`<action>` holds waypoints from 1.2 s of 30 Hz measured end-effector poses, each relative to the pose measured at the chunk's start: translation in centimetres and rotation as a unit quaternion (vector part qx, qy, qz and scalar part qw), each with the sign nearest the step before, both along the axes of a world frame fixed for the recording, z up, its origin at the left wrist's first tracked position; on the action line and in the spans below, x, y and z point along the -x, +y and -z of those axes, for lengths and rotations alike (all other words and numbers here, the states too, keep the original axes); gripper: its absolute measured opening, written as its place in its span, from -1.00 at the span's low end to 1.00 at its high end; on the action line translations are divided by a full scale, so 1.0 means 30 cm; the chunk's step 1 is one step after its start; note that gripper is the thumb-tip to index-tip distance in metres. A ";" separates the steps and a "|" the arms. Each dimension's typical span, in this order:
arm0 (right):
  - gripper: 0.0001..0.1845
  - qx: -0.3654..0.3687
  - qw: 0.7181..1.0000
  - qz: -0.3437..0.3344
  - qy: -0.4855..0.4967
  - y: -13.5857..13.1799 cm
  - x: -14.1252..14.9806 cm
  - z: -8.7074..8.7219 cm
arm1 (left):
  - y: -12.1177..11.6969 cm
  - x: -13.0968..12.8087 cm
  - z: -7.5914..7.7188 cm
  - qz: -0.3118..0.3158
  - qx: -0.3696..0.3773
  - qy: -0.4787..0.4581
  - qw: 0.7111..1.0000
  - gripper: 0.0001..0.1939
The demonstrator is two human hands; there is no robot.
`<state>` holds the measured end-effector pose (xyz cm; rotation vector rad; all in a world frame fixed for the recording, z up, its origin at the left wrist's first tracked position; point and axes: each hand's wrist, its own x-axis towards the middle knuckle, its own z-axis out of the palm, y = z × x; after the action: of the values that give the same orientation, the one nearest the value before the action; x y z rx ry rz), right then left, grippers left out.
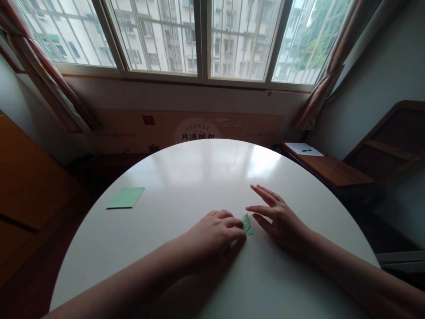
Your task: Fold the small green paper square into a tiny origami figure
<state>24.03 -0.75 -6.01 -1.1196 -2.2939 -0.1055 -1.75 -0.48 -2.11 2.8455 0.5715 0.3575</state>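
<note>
A small piece of folded green paper (247, 224) lies on the white round table, partly covered by fingers. My left hand (219, 229) is closed on its left side, the fingertips and thumb gripping the paper against the tabletop. Just right of the paper, my right hand (277, 215) hovers with its fingers spread and nothing between them. Its thumb and forefinger point toward the folded paper without touching it. How much of the paper sits under my left fingers is hidden.
On the left of the white table (186, 177) rests a stack of square green paper (126, 197). Beyond the table's right edge stands a brown wooden surface (345, 170) with a white sheet (299, 149) and a dark pen (307, 150). Windows and curtains are behind.
</note>
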 end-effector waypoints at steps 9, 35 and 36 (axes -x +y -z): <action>-0.82 0.023 0.983 -0.180 0.031 0.005 0.006 -0.023 | -0.037 -0.014 -0.008 -0.043 0.008 0.029 0.999 -0.73; -0.70 0.021 0.987 -0.152 -0.038 -0.008 0.027 -0.039 | 0.030 0.000 0.005 -0.021 -0.045 0.011 0.999 -0.77; -0.69 0.026 0.987 -0.150 -0.042 -0.010 0.029 -0.041 | 0.035 0.000 0.013 -0.019 -0.050 0.013 0.998 -0.75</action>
<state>23.16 -1.06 -4.78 -0.7946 -2.5258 0.0238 -1.75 0.58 -2.50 2.9417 0.6318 0.3655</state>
